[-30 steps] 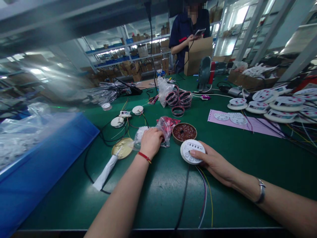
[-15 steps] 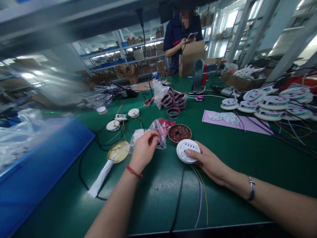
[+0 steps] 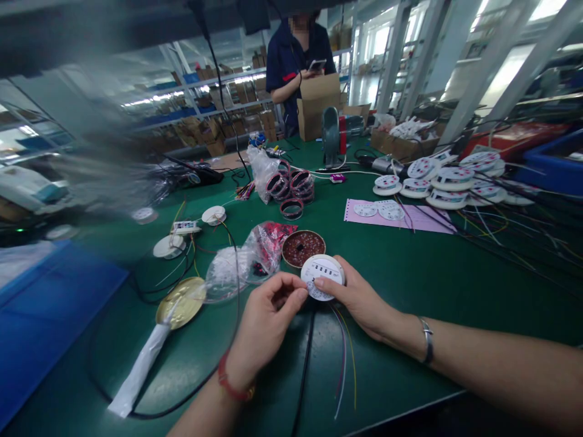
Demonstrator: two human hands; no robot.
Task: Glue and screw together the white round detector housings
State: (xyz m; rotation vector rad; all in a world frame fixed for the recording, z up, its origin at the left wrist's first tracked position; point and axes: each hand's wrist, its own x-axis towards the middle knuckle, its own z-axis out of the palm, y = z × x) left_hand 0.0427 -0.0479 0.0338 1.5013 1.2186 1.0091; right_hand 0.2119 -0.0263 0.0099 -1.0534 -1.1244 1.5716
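Far left of the frame, the blue bin (image 3: 50,334); next to it at lower left, a white tube (image 3: 142,370) slants up, its nozzle over the gold dish (image 3: 186,309). Then a clear bag of white bits (image 3: 228,267), and here's the left hand (image 3: 264,321) at lower centre, thumb and forefinger drawn together; whether they pinch anything tiny, I can't tell. Right at centre, the round meter counter (image 3: 322,270), just up and right of those fingertips; touching the rim or just beside it, too close to call! The brown potted disc (image 3: 303,247) lies just behind. And the right hand (image 3: 362,300) has the counter firmly from the right, thumb across its face, so that's the nearer hand. The counter's round, so no long axis: its face is up, tipped toward the wearer, the digit row running across its upper part. Black cable (image 3: 304,364) and thin wires (image 3: 344,358) trail toward the bottom of the frame. Farther right, the pink sheet (image 3: 428,221) with printed dials.
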